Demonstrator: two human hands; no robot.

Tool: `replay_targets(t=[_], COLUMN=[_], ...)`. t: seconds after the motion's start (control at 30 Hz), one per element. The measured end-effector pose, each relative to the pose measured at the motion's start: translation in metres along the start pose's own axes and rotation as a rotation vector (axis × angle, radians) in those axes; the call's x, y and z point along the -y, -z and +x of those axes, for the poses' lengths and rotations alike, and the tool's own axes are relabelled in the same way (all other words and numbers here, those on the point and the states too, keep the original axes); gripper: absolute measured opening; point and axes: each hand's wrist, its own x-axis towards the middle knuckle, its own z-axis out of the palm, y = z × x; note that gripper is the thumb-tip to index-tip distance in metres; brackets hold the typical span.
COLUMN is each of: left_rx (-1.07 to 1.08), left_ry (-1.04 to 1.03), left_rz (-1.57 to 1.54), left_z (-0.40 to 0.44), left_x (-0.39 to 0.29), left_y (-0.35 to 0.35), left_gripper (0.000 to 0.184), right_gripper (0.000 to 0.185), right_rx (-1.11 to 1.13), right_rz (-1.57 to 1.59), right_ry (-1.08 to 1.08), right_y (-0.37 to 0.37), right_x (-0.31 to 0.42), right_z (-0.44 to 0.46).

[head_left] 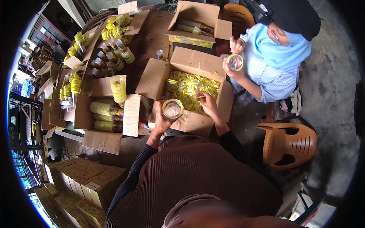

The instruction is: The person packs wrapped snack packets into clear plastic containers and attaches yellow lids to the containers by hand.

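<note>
My left hand (162,121) is wrapped round a clear plastic cup (172,109) with a yellow rim, its round opening facing up at me; whether more cups are nested under it is hidden. At the right side of an open cardboard box (192,121), my right hand (208,104) reaches over a heap of small yellow-and-clear plastic pieces (190,85). Its fingers are bent together at the heap, and what they pinch is too small to make out. A tall stack of yellow-rimmed cups (118,89) stands left of my left hand.
Across from me on the right, a person (266,64) holds a similar cup (235,62). Boxes with cup stacks (106,117) stand left, and another open box (195,28) lies behind. An orange plastic chair (291,145) is at right; closed cartons (85,182) are stacked lower left.
</note>
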Motion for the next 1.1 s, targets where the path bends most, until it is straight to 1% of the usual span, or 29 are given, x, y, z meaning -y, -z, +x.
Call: replay_targets(t=[0.03,0.07,0.1,0.17,0.23,0.27,0.3,0.33,0.37,0.4,0.43,0.47,0.5,0.57,0.6,0.63,0.67,0.7,0.73,0.77,0.8,0.83,0.87,0.9,0.97,1.0,1.1], left_rx=[-0.014,-0.008,-0.008,0.028,0.031,0.007,-0.019,-0.017,-0.021,-0.014,-0.007,-0.005,-0.012,-0.020,-0.027,-0.032,-0.033,-0.035,-0.069,-0.075,-0.046,-0.019,-0.027,-0.036,-0.022,-0.021,-0.058], left_ry=[0.005,0.017,0.038,0.113,0.147,0.263,0.379,0.367,0.370,0.427,0.483,0.517,0.518,0.552,0.554,0.555,0.509,0.462,0.453,0.451,0.395,0.339,0.312,0.310,0.176,0.134,0.085], left_rz=[0.014,-0.023,-0.074,-0.196,-0.233,-0.346,-0.459,-0.483,-0.481,-0.632,-0.782,-0.849,-0.848,-1.001,-1.015,-1.016,-0.953,-0.889,-0.823,-0.820,-0.675,-0.529,-0.494,-0.488,-0.226,-0.149,-0.050], left_z=[-0.002,-0.004,-0.006,-0.011,-0.014,-0.017,-0.019,-0.023,-0.026,-0.027,-0.029,-0.030,-0.032,-0.034,-0.035,-0.036,-0.037,-0.038,-0.038,-0.039,-0.039,-0.038,-0.039,-0.040,-0.044,-0.045,-0.051], left_x=[-0.002,-0.001,0.003,0.009,-0.003,-0.010,-0.016,-0.006,-0.003,-0.002,-0.001,0.000,-0.001,-0.005,-0.008,-0.007,-0.005,-0.004,-0.006,-0.009,-0.017,-0.022,-0.021,-0.020,-0.018,-0.023,-0.031], left_y=[-0.004,-0.009,-0.015,-0.023,-0.032,-0.036,-0.040,-0.046,-0.051,-0.055,-0.058,-0.060,-0.062,-0.068,-0.070,-0.073,-0.076,-0.078,-0.079,-0.079,-0.078,-0.077,-0.077,-0.076,-0.073,-0.071,-0.065], left_gripper=[0.070,0.071,0.072,0.072,0.074,0.075,0.076,0.072,0.072,0.068,0.064,0.057,0.057,0.056,0.055,0.055,0.056,0.057,0.064,0.064,0.068,0.072,0.076,0.076,0.077,0.081,0.082], right_gripper=[0.034,0.037,0.029,0.025,0.031,0.031,0.027,0.024,0.022,0.022,0.019,0.017,0.017,0.017,0.017,0.017,0.018,0.018,0.019,0.020,0.020,0.024,0.029,0.029,0.034,0.034,0.035], right_rx=[0.009,0.024,0.025,0.023,-0.067,-0.121,-0.186,-0.252,-0.317,-0.311,-0.354,-0.394,-0.388,-0.168,-0.163,-0.046,0.071,0.076,0.125,0.173,0.178,0.183,0.188,0.195,0.222,0.232,0.248], right_rz=[0.099,0.030,-0.208,-0.452,-0.384,-0.384,-0.355,-0.401,-0.447,-0.443,-0.473,-0.503,-0.501,-0.595,-0.596,-0.550,-0.503,-0.502,-0.533,-0.564,-0.561,-0.644,-0.726,-0.722,-0.852,-0.847,-0.930], right_ry=[-0.085,-0.130,0.045,0.018,0.121,0.103,0.094,0.137,0.182,0.183,0.072,-0.040,-0.039,-0.362,-0.362,-0.369,-0.375,-0.374,-0.390,-0.404,-0.399,-0.334,-0.269,-0.261,-0.202,-0.193,-0.207], right_y=[0.009,0.021,0.033,0.059,0.081,0.094,0.105,0.118,0.130,0.140,0.148,0.154,0.159,0.166,0.165,0.162,0.158,0.151,0.141,0.132,0.123,0.114,0.109,0.106,0.101,0.098,0.094], right_x=[0.017,0.031,0.024,0.011,0.006,0.004,-0.005,-0.024,-0.041,-0.050,-0.058,-0.065,-0.077,-0.102,-0.105,-0.108,-0.111,-0.108,-0.102,-0.095,-0.098,-0.105,-0.111,-0.109,-0.105,-0.105,-0.106], right_z=[-0.006,-0.011,-0.013,-0.028,-0.039,-0.049,-0.057,-0.066,-0.075,-0.086,-0.098,-0.110,-0.122,-0.145,-0.153,-0.161,-0.167,-0.168,-0.169,-0.168,-0.168,-0.168,-0.169,-0.169,-0.167,-0.165,-0.162])
